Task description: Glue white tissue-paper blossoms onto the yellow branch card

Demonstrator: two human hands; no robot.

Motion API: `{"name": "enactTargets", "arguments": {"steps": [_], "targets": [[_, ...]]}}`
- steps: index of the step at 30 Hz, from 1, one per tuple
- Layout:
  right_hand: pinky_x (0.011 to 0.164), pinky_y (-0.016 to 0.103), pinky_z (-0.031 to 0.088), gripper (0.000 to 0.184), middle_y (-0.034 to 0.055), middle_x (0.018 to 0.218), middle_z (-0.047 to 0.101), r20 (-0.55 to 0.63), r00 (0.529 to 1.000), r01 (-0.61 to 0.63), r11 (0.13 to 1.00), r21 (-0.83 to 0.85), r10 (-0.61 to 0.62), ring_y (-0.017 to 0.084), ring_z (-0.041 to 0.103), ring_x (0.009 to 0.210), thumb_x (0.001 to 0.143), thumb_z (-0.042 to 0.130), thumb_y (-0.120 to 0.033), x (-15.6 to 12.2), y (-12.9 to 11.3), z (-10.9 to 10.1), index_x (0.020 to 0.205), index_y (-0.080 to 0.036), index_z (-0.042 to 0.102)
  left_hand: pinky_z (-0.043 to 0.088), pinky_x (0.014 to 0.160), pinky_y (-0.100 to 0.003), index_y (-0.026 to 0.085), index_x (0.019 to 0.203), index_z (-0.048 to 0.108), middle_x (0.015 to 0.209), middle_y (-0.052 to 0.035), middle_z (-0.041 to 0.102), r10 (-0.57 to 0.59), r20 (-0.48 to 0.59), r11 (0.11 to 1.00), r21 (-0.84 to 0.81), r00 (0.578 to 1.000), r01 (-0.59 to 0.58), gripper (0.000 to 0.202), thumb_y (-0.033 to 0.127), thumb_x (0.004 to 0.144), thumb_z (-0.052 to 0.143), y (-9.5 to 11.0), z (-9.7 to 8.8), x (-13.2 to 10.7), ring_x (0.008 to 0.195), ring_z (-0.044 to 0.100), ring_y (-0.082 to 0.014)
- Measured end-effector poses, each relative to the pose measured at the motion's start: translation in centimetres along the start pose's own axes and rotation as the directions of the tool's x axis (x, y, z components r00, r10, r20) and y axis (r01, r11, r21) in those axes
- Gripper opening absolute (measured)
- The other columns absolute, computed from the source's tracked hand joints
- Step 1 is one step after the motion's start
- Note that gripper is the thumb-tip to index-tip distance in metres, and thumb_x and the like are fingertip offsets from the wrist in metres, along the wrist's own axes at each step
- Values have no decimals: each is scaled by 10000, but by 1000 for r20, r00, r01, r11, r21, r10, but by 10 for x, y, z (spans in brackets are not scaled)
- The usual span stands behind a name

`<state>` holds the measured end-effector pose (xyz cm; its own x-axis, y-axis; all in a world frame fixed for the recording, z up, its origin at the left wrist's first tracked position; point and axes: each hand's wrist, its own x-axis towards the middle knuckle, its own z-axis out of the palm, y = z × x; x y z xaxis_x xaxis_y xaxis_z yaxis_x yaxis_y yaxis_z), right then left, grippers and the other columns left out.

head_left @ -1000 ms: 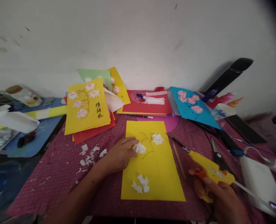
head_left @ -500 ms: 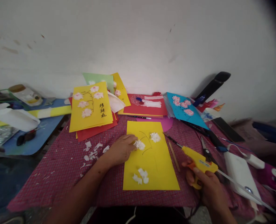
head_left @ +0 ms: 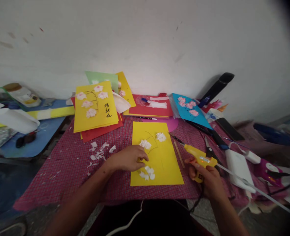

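Left hand [head_left: 129, 158]: fingers slightly parted over yellow rectangular paper card [head_left: 168, 165].
Right hand [head_left: 208, 177]: fingers gripping yellow plastic glue gun [head_left: 194, 152].

Dim light, dark corner

Beyond the left fingers [head_left: 140, 154], the wall [head_left: 145, 49] is palest; below them, the forearm [head_left: 80, 205] blurs. Right of them, the glue gun [head_left: 196, 155] glints; far up-right, blackness clips the corner.

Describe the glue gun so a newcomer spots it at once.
Find the checked cloth, then the yellow sheet bearing two white flowers. Right of it, the right hand grips the glue gun: yellow, unlike the white box beyond.
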<state>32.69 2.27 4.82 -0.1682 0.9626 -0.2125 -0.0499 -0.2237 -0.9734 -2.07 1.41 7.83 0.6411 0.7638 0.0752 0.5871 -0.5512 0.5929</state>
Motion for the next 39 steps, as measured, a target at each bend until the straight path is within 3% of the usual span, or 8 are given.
{"name": "enactTargets", "arguments": {"steps": [3, 6, 11, 17, 23, 29, 34, 39], "targets": [[490, 254, 343, 331, 2, 610, 576, 31, 1000, 5, 997, -82, -3, 134, 486, 517, 854, 666, -429, -9, -8, 6, 1019, -142, 661, 470, 820, -286, 182, 1010, 718, 922, -52, 703, 2, 77, 1000, 31, 997, -4, 217, 265, 815, 671, 8, 1, -2, 890, 633, -189], [502, 256, 355, 343, -10, 608, 563, 101, 994, -28, 974, -225, 52, 136, 481, 527, 871, 641, -438, -21, -20, 23, 1059, -150, 654, 469, 813, -290, 194, 970, 714, 895, -45, 703, -7, 111, 995, 98, 994, -4, 173, 232, 829, 622, 11, -1, -6, 869, 635, -189], [504, 267, 404, 355, 22, 720, 634, 194, 968, -53, 888, -457, 158, 170, 552, 579, 846, 612, -482, -22, -33, 68, 1025, -182, 678, 473, 832, -340, 205, 937, 714, 894, -65, 707, -134, -2, 958, 254, 991, 130, 219, 178, 852, 514, 3, -6, -12, 878, 639, -220], [612, 310, 495, 321, 70, 853, 709, 307, 948, 132, 784, -606, 78, 254, 657, 795, 924, 508, -413, -6, -27, 103, 1119, -199, 648, 484, 844, -368, 212, 1024, 720, 904, -94, 711, -238, -76, 924, 291, 968, 249, 268, 186, 868, 503, -2, -7, -11, 874, 651, -243], [605, 288, 467, 286, 67, 885, 714, 324, 946, 238, 651, -720, 13, 222, 645, 741, 924, 486, -368, 1, -25, 115, 1059, -175, 649, 502, 784, -387, 195, 1080, 694, 922, -113, 712, -258, -85, 904, 330, 962, 271, 296, 169, 876, 481, 0, -9, -11, 849, 664, -264], [594, 280, 440, 267, 35, 724, 666, 304, 952, 264, 578, -772, -30, 220, 628, 710, 907, 489, -356, 6, -25, 120, 1001, -173, 660, 507, 761, -379, 179, 1079, 679, 908, -111, 715, -239, -117, 897, 353, 964, 265, 289, 155, 864, 488, -3, -6, -12, 838, 671, -264], [605, 291, 453, 285, 38, 754, 678, 308, 951, 273, 572, -774, -37, 227, 634, 720, 903, 479, -355, 7, -28, 121, 1039, -179, 659, 510, 763, -383, 165, 1037, 689, 920, -125, 721, -244, -119, 901, 340, 962, 271, 258, 172, 875, 488, -4, -5, -13, 838, 675, -266], [607, 290, 452, 284, 39, 747, 679, 319, 947, 280, 556, -782, -28, 215, 622, 695, 901, 472, -346, 7, -32, 125, 1022, -175, 664, 513, 766, -389, 174, 1117, 675, 926, -119, 723, -254, -118, 894, 351, 960, 279, 315, 156, 861, 493, -3, -6, -12, 850, 678, -275]]}}
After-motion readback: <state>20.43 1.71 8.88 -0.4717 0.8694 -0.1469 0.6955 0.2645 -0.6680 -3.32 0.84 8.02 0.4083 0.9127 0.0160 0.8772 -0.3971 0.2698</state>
